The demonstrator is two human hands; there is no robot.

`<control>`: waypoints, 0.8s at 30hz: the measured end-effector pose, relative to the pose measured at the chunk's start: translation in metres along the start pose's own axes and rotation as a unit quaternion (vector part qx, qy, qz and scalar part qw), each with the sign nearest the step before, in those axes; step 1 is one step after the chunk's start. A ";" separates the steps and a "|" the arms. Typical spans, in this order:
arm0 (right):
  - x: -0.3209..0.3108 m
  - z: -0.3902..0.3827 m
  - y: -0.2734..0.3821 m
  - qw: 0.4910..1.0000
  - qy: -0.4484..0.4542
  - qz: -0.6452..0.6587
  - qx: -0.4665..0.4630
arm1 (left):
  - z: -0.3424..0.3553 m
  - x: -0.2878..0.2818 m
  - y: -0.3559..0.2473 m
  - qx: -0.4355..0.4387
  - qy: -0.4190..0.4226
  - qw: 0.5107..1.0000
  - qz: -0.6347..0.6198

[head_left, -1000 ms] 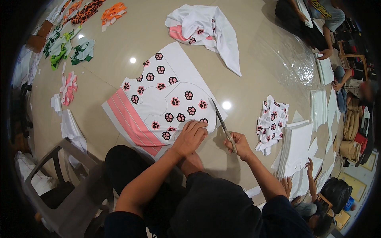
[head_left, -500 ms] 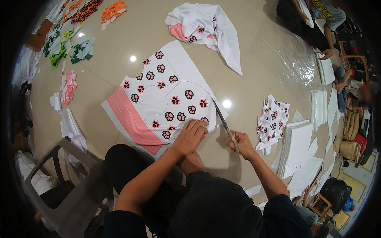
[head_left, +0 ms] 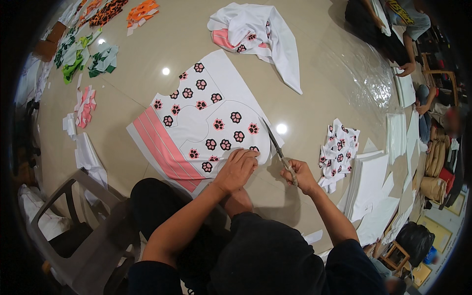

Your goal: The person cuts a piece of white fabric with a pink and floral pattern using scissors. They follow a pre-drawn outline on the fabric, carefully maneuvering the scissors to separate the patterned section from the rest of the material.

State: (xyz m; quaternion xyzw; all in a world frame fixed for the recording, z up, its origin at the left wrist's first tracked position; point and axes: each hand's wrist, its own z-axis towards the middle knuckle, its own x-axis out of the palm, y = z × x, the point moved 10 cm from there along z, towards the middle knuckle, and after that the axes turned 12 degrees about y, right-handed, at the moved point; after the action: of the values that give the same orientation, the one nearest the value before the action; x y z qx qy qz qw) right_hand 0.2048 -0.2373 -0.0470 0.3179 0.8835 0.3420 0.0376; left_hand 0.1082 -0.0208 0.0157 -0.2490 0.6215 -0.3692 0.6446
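Observation:
A white printed cloth (head_left: 162, 150), with pink and black paws, pink stripes and outlined pattern pieces, lies spread on the floor before me. My left hand (head_left: 238, 169) rests on its lower edge, palm down, fingers slightly bent, loosely laid out. My right hand (head_left: 300, 177) grips long scissors (head_left: 274, 141) by their taped handle; their blades reach up along the outlined curve at the cloth's right side. A rumpled piece (head_left: 250, 32) of similar cloth lies above, and a pile of cut paw-print scraps (head_left: 338, 150) sits to the right.
Colored scrap piles (head_left: 73, 54) lie upper left, a plastic chair (head_left: 73, 236) lower left, white fabric stacks (head_left: 364, 184) and clear plastic (head_left: 373, 78) at right. Co-workers (head_left: 407, 39) sit upper right. Bags and a black sack (head_left: 414, 243) crowd the right edge.
My right hand and the scissors have shifted slightly along the cloth's right edge; my left hand stays in place. Another person's hands near the lower-right stack have mostly drawn out of view.

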 end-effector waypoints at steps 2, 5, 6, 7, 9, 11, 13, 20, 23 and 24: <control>-0.003 -0.001 -0.001 1.000 -0.004 -0.010 0.002 | 0.001 -0.001 -0.001 0.000 0.001 1.000 -0.001; -0.006 0.000 -0.003 1.000 0.001 -0.024 -0.009 | 0.001 -0.001 -0.001 -0.001 0.001 1.000 0.001; -0.007 0.000 -0.003 1.000 0.003 -0.023 -0.012 | 0.001 -0.001 -0.001 -0.001 0.001 1.000 0.001; -0.007 0.000 -0.002 1.000 0.004 -0.022 -0.014 | 0.001 -0.001 0.000 -0.001 0.001 1.000 0.001; -0.006 0.000 -0.001 1.000 0.009 -0.017 -0.015 | 0.000 0.000 0.000 0.000 -0.002 1.000 0.003; -0.005 -0.001 0.000 1.000 0.013 -0.008 -0.012 | 0.001 -0.003 -0.001 0.001 -0.008 1.000 0.008; -0.010 -0.002 0.001 0.999 0.007 -0.053 -0.003 | 0.001 -0.005 -0.003 0.001 -0.017 1.000 0.016; -0.014 -0.005 0.003 0.999 0.020 -0.039 -0.001 | 0.000 -0.006 -0.002 0.007 -0.021 1.000 0.011; -0.013 -0.007 0.008 0.999 0.019 -0.033 0.010 | -0.003 -0.002 0.004 -0.001 -0.018 1.000 0.004; -0.014 -0.006 0.005 0.999 0.020 -0.032 0.011 | -0.004 -0.001 0.006 -0.007 -0.017 1.000 0.005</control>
State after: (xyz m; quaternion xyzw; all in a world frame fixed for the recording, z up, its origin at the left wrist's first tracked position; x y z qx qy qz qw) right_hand 0.2172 -0.2457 -0.0413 0.2828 0.8974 0.3374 0.0280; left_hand 0.1056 -0.0157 0.0109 -0.2570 0.6144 -0.3572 0.6548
